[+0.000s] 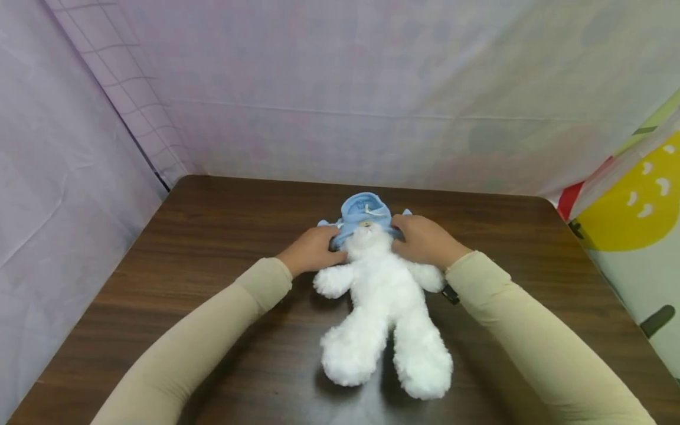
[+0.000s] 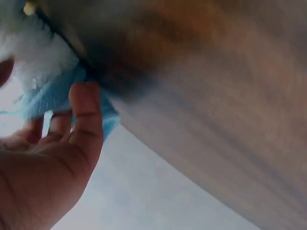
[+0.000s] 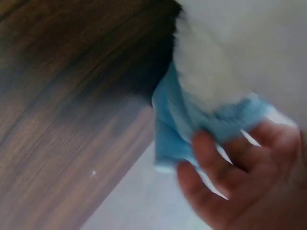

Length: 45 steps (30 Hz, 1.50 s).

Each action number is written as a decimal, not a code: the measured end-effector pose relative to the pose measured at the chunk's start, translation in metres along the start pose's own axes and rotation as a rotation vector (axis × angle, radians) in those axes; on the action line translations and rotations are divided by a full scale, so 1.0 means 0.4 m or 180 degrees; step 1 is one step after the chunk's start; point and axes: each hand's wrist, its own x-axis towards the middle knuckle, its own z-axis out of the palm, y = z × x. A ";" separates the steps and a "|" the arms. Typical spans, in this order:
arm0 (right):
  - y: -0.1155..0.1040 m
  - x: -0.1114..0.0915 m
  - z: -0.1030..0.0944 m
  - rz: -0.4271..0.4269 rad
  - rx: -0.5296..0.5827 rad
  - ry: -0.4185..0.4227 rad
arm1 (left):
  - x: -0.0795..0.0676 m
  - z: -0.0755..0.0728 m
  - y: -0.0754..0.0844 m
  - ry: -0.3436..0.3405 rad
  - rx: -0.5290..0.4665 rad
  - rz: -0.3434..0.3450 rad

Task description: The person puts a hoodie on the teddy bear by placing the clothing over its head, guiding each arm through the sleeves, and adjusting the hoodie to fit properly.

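Note:
A white plush toy [image 1: 385, 289] lies on its back on the table, its legs toward me. Over the top of its head sits a small light-blue cloth garment [image 1: 361, 208] with a white cord; the toy's muzzle shows below it. On the left, my left hand [image 1: 314, 250] grips the garment's edge beside the head; the left wrist view shows its fingers bent against the blue cloth [image 2: 53, 96]. My right hand [image 1: 427, 241] holds the opposite side, with curled fingertips on the cloth [image 3: 172, 120] in the right wrist view. The toy's eyes are hidden.
The dark wooden table [image 1: 223, 230] has rounded far corners. Behind it hangs a pale curtain [image 1: 340, 88], and another pale cloth [image 1: 64, 177] hangs at the left. A printed cloth with a yellow shape [image 1: 637, 200] is at the right.

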 end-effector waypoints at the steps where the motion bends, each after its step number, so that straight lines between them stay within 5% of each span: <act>1: 0.007 -0.005 -0.002 0.0044 0.0080 -0.0130 | 0.000 -0.003 0.002 -0.0078 -0.0033 -0.0033; 7: 0.040 -0.018 0.015 0.0246 0.0373 -0.0252 | 0.007 0.000 0.028 0.0037 0.0195 -0.0109; 16: 0.055 -0.011 0.080 0.0179 0.0388 0.0507 | 0.010 0.022 0.044 0.0444 0.0440 -0.0287; 20: 0.044 -0.004 0.089 0.0051 0.0282 0.0808 | 0.012 0.027 0.046 0.0574 0.0487 -0.0279; 26: 0.016 -0.007 0.087 0.0210 0.0171 0.1108 | 0.016 0.021 0.047 0.0900 0.0291 -0.0106; 35: 0.010 -0.042 0.039 0.0310 0.0695 0.0457 | -0.008 -0.007 0.061 0.0598 0.0169 0.0014; 45: -0.010 -0.025 0.015 0.0550 0.1002 0.0503 | 0.016 -0.024 0.088 0.0737 -0.0007 0.0099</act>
